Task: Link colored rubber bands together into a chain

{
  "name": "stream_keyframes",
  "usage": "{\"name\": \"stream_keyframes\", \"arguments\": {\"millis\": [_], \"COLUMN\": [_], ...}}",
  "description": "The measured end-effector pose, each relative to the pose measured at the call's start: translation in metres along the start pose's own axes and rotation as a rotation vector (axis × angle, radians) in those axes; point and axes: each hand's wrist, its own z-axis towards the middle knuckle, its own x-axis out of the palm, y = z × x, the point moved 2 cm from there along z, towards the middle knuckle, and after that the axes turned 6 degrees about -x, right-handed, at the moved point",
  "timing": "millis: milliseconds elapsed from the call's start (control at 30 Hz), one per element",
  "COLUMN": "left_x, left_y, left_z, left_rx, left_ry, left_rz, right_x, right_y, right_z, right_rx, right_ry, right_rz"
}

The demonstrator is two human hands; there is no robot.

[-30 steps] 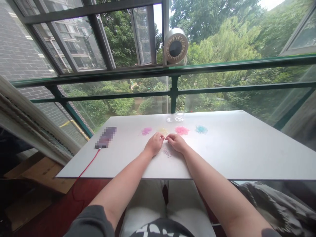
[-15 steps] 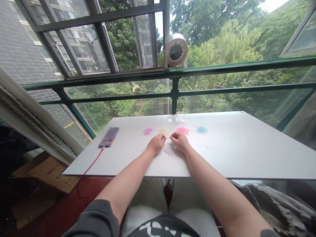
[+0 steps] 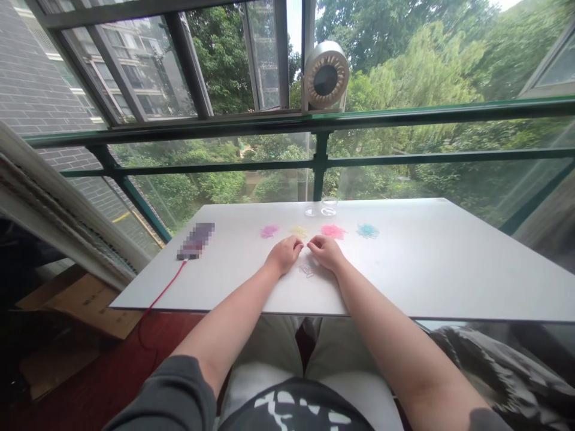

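Observation:
My left hand [image 3: 286, 254] and my right hand [image 3: 326, 252] rest over the middle of the white table, fingertips pinched and facing each other across a small gap. Whatever they pinch is too small to make out. Just beyond them lie small piles of thin, loop-like pieces: purple [image 3: 269, 231], yellow [image 3: 299, 230], pink [image 3: 333, 231] and blue [image 3: 368, 230]. Closer to me, between my wrists, is a loose little cluster of thin pinkish and greyish loops [image 3: 306, 272].
Two clear round containers or lids [image 3: 328, 211] stand at the table's [image 3: 431, 269] back edge. On the left lies a blurred-out phone-like device [image 3: 196, 240] with a red cable [image 3: 167, 288] running over the edge. Behind are a green railing [image 3: 320, 158] and a round fan-like device [image 3: 326, 79].
Both hands stay over the same spot, still pinched, their fingertips shifted slightly. A faint thin strand seen between them before no longer shows. The view has tilted down a little.

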Motion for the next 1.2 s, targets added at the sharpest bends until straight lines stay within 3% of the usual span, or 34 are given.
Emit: {"name": "stream_keyframes", "arguments": {"millis": [367, 600, 767, 1000, 1200], "left_x": [-0.001, -0.002, -0.001, -0.003, -0.002], "left_y": [0.000, -0.001, -0.006, 0.000, -0.006], "left_z": [-0.001, -0.005, -0.012, -0.007, -0.013], "left_rx": [-0.008, 0.005, 0.057, -0.025, 0.072], "left_ry": [0.027, 0.032, 0.072, -0.009, 0.073], "left_rz": [-0.019, -0.044, -0.069, -0.045, -0.054], "right_x": [-0.002, 0.005, 0.004, 0.009, 0.008], "right_y": [-0.005, -0.001, -0.003, 0.009, 0.004], "right_z": [0.002, -0.002, 0.001, -0.009, -0.006], "right_rx": [-0.004, -0.086, -0.044, -0.114, -0.037], "right_ry": [-0.106, -0.008, -0.070, 0.048, -0.037], "right_rz": [-0.092, -0.142, -0.222, -0.281, -0.335]}}
